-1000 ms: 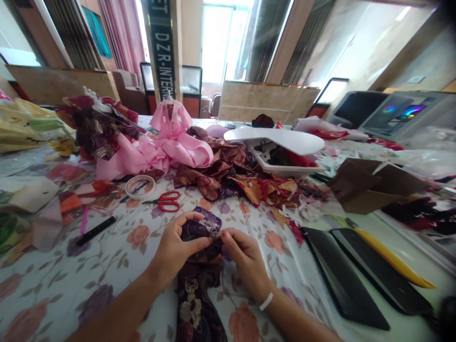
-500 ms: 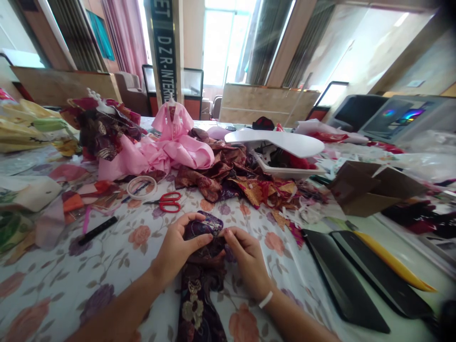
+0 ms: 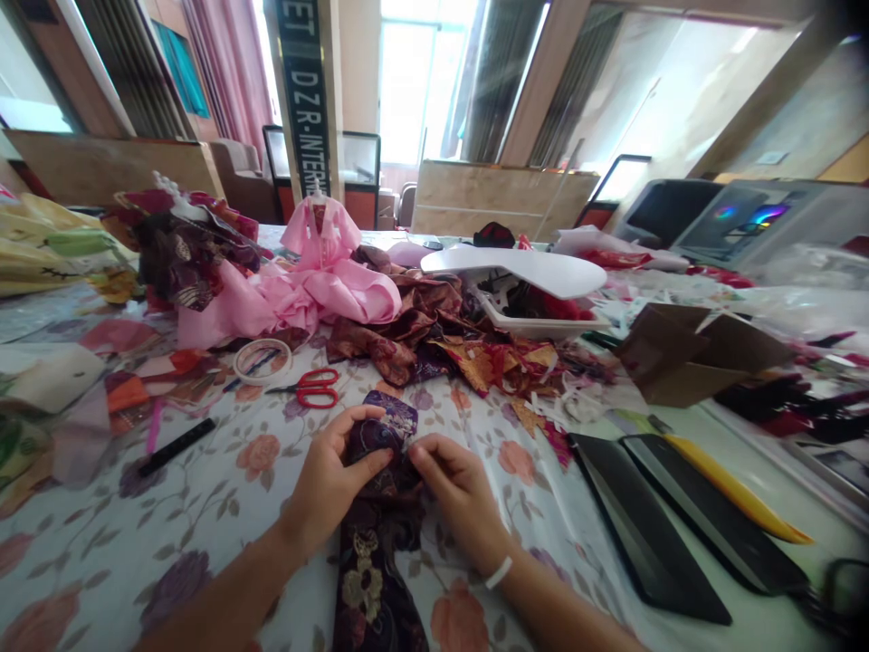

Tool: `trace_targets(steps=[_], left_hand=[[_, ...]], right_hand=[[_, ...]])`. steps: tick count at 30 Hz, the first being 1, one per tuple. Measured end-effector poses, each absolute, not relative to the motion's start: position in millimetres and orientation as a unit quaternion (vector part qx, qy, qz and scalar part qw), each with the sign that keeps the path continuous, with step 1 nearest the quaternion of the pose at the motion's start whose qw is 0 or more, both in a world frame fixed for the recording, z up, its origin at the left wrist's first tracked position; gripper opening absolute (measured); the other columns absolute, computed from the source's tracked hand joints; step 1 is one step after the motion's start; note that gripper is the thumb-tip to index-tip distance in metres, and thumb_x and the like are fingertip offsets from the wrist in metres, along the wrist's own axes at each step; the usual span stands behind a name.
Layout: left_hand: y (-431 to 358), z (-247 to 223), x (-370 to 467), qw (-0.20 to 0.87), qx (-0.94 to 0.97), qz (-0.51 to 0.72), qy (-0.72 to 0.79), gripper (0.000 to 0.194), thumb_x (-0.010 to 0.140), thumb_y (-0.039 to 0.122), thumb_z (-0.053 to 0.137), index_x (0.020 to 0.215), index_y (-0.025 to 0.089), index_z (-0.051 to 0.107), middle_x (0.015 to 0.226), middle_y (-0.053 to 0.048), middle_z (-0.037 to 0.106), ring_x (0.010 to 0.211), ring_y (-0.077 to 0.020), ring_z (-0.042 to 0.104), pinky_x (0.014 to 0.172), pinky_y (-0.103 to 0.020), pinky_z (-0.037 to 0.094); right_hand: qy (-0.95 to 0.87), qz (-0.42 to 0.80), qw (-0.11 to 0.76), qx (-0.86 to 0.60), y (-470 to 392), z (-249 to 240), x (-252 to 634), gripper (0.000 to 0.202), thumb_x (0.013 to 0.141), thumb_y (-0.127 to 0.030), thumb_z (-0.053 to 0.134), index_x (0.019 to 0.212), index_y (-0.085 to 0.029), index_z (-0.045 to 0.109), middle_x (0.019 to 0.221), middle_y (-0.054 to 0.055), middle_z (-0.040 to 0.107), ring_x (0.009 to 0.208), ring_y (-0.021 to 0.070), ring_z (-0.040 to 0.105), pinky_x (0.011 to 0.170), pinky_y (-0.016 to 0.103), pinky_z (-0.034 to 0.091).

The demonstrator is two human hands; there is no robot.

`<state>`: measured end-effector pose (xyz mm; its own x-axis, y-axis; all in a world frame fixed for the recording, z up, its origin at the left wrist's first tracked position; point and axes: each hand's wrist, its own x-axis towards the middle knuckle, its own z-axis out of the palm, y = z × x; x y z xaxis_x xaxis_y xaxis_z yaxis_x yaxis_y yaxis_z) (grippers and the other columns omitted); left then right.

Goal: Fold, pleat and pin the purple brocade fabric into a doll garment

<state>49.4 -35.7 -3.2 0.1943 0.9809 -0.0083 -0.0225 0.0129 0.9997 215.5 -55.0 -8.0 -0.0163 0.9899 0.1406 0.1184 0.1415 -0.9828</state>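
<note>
Dark purple brocade fabric with gold flower patterns trails toward me over the table edge. Its upper end is folded up into a rounded piece, gripped by my left hand with the thumb across the front and the fingers behind. My right hand, with a white band at the wrist, pinches at the right side of that folded piece. Whether anything small, such as a needle, sits between those fingertips is too blurred to tell. Red-handled scissors lie just beyond my left hand.
A tape roll and a black strip lie left on the floral cloth. Behind are a pink dress on a small form, brown satin and a white tray. To the right are a cardboard box and black flat cases.
The folded fabric is tilted a little more upright. My right fingertips have shifted slightly down and left, close against its edge. The whole view has moved a little.
</note>
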Motion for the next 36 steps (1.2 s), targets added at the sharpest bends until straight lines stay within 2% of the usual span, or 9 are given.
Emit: trace_targets(steps=[4,7,13,20,23,26,29,34,36], left_hand=[[-36.5,0.6,49.5,0.525,0.574,0.444,0.444,0.043,0.075,0.022,0.067,0.116,0.021,0.055,0.106,-0.006,0.067,0.096,-0.0217,0.064,0.081,-0.031,0.051],[-38.1,3.2,51.3,0.52,0.589,0.435,0.44,0.045,0.074,0.019,0.067,0.117,0.022,0.056,0.109,-0.006,0.067,0.1,-0.0221,0.063,0.083,-0.03,0.05],[-40.5,2.5,53.9,0.523,0.599,0.433,0.424,0.05,0.072,0.015,0.066,0.12,0.023,0.056,0.118,-0.006,0.064,0.103,-0.0218,0.062,0.087,-0.031,0.05],[-39.0,3.9,53.1,0.521,0.584,0.469,0.41,0.048,0.072,0.015,0.066,0.118,0.022,0.057,0.117,-0.006,0.064,0.106,-0.0217,0.06,0.093,-0.032,0.048],[-39.8,3.7,52.8,0.528,0.587,0.463,0.403,0.047,0.072,0.014,0.066,0.118,0.024,0.057,0.118,-0.005,0.063,0.108,-0.0211,0.059,0.092,-0.03,0.048],[-41.1,2.7,53.0,0.535,0.595,0.454,0.391,0.047,0.072,0.013,0.066,0.117,0.024,0.057,0.119,-0.004,0.063,0.106,-0.0202,0.06,0.092,-0.029,0.047],[-41.4,3.4,53.4,0.544,0.586,0.458,0.389,0.046,0.074,0.017,0.068,0.117,0.023,0.057,0.116,-0.005,0.064,0.104,-0.0198,0.06,0.091,-0.029,0.047],[-38.3,8.6,52.8,0.563,0.529,0.482,0.414,0.04,0.078,0.031,0.066,0.116,0.019,0.058,0.101,-0.005,0.067,0.094,-0.0183,0.062,0.082,-0.026,0.049],[-35.9,8.9,51.6,0.555,0.517,0.487,0.432,0.039,0.078,0.032,0.067,0.113,0.019,0.06,0.096,-0.004,0.068,0.09,-0.0171,0.062,0.078,-0.024,0.049]], right_hand=[[-0.566,0.433,0.499,-0.493,-56.0,-4.3,213.9,0.028,0.084,-0.043,0.056,0.077,-0.017,0.065,0.068,0.0,0.059,0.063,0.0133,0.051,0.059,0.023,0.042],[-0.558,0.444,0.497,-0.494,-56.8,-5.2,213.4,0.023,0.078,-0.039,0.064,0.071,-0.018,0.063,0.062,-0.001,0.056,0.058,0.0122,0.047,0.054,0.023,0.039],[-0.518,0.476,0.512,-0.494,-55.8,-6.2,216.8,0.022,0.073,-0.035,0.068,0.062,-0.018,0.06,0.057,-0.002,0.052,0.053,0.011,0.044,0.049,0.022,0.038],[-0.537,0.425,0.518,-0.512,-53.3,-6.3,217.6,0.034,0.083,-0.047,0.055,0.068,-0.017,0.063,0.061,0.0,0.053,0.059,0.0123,0.045,0.053,0.023,0.039],[-0.539,0.45,0.499,-0.508,-55.0,-7.4,217.6,0.029,0.08,-0.045,0.06,0.071,-0.017,0.062,0.062,0.0,0.054,0.058,0.0123,0.047,0.052,0.022,0.039],[-0.535,0.464,0.497,-0.502,-56.6,-6.4,217.7,0.027,0.078,-0.041,0.064,0.065,-0.018,0.059,0.058,-0.002,0.05,0.053,0.0112,0.044,0.047,0.021,0.038],[-0.539,0.451,0.506,-0.499,-56.8,-4.5,217.6,0.026,0.077,-0.039,0.065,0.062,-0.018,0.058,0.056,-0.003,0.048,0.051,0.0106,0.042,0.043,0.02,0.036],[-0.598,0.399,0.501,-0.482,-57.0,-3.7,215.5,0.023,0.08,-0.034,0.064,0.063,-0.018,0.063,0.059,-0.002,0.054,0.057,0.0118,0.047,0.054,0.023,0.04],[-0.606,0.4,0.489,-0.484,-57.0,-4.0,215.7,0.026,0.081,-0.036,0.062,0.063,-0.017,0.064,0.059,-0.001,0.055,0.058,0.0124,0.047,0.055,0.024,0.039]])
